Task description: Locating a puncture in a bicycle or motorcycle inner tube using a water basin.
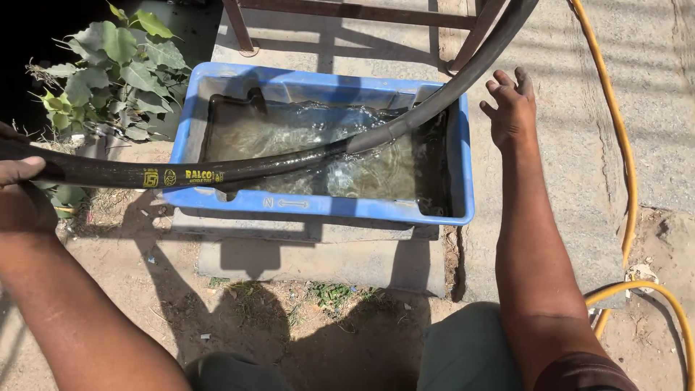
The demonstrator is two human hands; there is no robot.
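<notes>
Black rubber tube (289,161) stretched from the left edge of the frame up to the top right, dipping through the water in the blue tub (463,166) at centre. My left hand (18,174) clenched its end at far left; my right hand (510,108) hovered released, fingers spread, beside the tub's right rim.

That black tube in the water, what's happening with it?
A person is holding a black rubber tube stretched across a blue plastic tub full of water. Their left hand grips one end at the left edge of the picture, and the middle of the tube dips into the water. Their right hand is open, fingers spread, hovering beside the tub's right rim without touching the tube. A yellow hose lies on the ground to the right, and a leafy plant grows at the left.
</notes>
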